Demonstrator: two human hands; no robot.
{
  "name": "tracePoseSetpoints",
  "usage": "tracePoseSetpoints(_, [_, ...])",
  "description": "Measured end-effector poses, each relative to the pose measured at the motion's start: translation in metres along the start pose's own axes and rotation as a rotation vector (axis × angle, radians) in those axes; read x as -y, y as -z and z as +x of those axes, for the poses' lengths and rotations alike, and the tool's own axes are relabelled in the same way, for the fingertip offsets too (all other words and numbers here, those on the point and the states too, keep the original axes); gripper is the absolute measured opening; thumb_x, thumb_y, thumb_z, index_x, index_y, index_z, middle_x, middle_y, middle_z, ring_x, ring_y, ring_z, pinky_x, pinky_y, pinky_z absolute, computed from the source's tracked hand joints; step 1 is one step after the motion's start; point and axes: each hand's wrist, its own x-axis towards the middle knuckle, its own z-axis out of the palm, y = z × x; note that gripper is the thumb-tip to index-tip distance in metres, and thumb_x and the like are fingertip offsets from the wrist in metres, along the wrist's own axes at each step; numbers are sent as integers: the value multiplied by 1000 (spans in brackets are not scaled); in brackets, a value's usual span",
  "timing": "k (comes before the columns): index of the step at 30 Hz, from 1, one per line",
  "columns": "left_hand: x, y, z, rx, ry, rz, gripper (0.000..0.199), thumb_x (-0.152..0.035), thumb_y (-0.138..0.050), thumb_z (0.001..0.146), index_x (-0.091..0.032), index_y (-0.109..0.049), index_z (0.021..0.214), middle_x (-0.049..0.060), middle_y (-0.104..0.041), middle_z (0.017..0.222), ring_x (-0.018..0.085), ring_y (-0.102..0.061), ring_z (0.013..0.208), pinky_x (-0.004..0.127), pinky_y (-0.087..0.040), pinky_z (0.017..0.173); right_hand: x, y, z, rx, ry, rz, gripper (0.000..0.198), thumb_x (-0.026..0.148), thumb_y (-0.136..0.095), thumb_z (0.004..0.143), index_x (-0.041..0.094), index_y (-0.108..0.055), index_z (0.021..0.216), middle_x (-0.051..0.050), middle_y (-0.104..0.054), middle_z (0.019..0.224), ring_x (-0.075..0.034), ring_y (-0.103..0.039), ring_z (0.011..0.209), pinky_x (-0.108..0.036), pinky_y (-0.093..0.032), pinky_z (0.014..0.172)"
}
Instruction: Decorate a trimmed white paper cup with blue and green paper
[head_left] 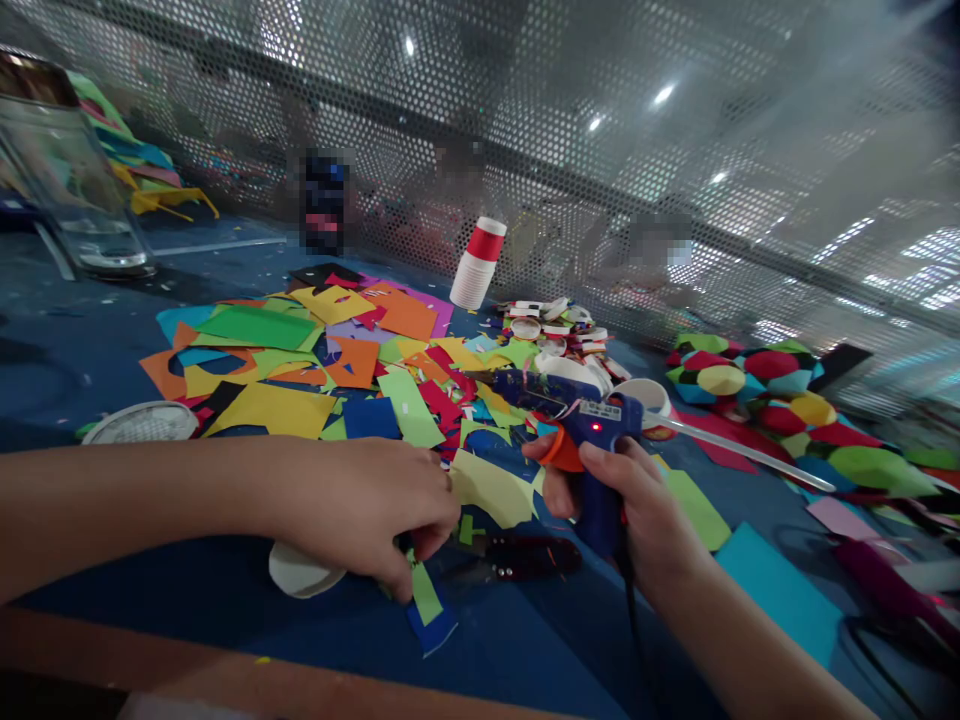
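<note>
My right hand [645, 510] is wrapped around a blue glue gun [592, 412] with an orange trigger and a lit red light. A clear glue stick [750, 457] juts out of its back, and the nozzle points left over the paper scraps. My left hand [360, 505] is closed low over the table, thumb and fingers pinched at a narrow light green paper strip [427, 597]. Under that strip lies a dark blue paper piece [435, 632]. A white round piece [300, 572] is partly hidden beneath my left hand. Between my hands lies a dark riveted handle [532, 558].
Coloured paper scraps [270, 408] cover the table's middle. Stacked paper cups [478, 265] stand behind them, beside a pile of cut cup rings [555, 325]. A glass bottle [82, 180] stands far left. Colourful paper balls [780, 375] and a purple tool [885, 590] lie right.
</note>
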Motion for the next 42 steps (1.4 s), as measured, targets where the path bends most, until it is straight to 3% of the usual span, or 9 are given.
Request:
tracePoseSetpoints(3, [-1, 0, 0, 38, 16, -73, 17, -19, -87, 82, -21, -71, 88, 0, -72, 95, 21, -66, 98, 27, -38, 70, 1, -1, -2, -7, -9, -19, 32, 52, -76, 81, 20, -80, 83, -1, -63, 52, -14, -55, 51, -26, -38, 50])
tracePoseSetpoints(10, [0, -2, 1, 38, 57, -135, 23, -20, -85, 83, -22, -74, 103, 0, -75, 94, 20, -68, 92, 26, -41, 68, 3, -4, -4, -38, -30, -55, 30, 51, -73, 82, 21, -78, 85, -1, -64, 56, -17, -55, 52, -28, -41, 50])
tracePoseSetpoints(16, [3, -5, -1, 8, 5, -157, 13, -11, -82, 84, -22, -77, 90, -3, -75, 87, 18, -68, 94, 26, -45, 76, -1, 2, -2, 2, -36, -38, 40, 57, -79, 78, 19, -81, 90, -2, -65, 53, -16, -57, 51, -25, -40, 46])
tracePoseSetpoints(20, [5, -7, -1, -144, -186, -93, 17, -6, -82, 83, -22, -76, 84, -3, -73, 89, 15, -67, 94, 24, -46, 81, -1, 3, -3, 10, -39, -12, 38, 56, -80, 79, 20, -82, 92, -1, -66, 55, -14, -59, 53, -22, -42, 47])
tracePoseSetpoints(24, [8, -14, 1, -331, -425, 157, 17, -7, -75, 87, -23, -72, 81, -3, -73, 83, 17, -64, 85, 30, -46, 78, -1, 3, -2, 25, -33, 16, 34, 54, -80, 80, 20, -82, 89, -1, -66, 56, -13, -59, 53, -22, -43, 50])
tracePoseSetpoints(28, [9, -18, 0, -393, -482, 345, 21, -7, -75, 85, -23, -65, 74, -2, -72, 78, 19, -61, 79, 35, -43, 69, -5, 2, -2, 34, -18, 50, 35, 51, -78, 83, 18, -82, 93, 1, -61, 47, -12, -53, 47, -24, -41, 51])
tracePoseSetpoints(34, [9, -15, -10, -385, -428, 388, 19, -6, -75, 84, -23, -68, 78, -3, -71, 78, 19, -61, 77, 35, -44, 71, -11, -6, -5, 41, -15, 118, 35, 51, -78, 81, 17, -82, 88, 2, -53, 39, -11, -48, 41, -25, -40, 48])
tracePoseSetpoints(38, [16, -11, -22, -450, -321, 293, 16, -7, -73, 88, -23, -74, 90, -1, -73, 86, 18, -65, 81, 33, -43, 71, -11, -6, -10, 29, -78, 147, 34, 52, -82, 78, 19, -80, 87, 1, -61, 46, -11, -46, 38, -26, -40, 46])
tracePoseSetpoints(42, [29, -18, -31, -471, -290, 183, 20, -4, -70, 89, -23, -74, 91, -1, -72, 86, 17, -64, 79, 30, -42, 72, -10, -6, -13, 38, -139, 46, 43, 57, -79, 78, 15, -82, 82, 1, -54, 39, -13, -49, 41, -27, -40, 48])
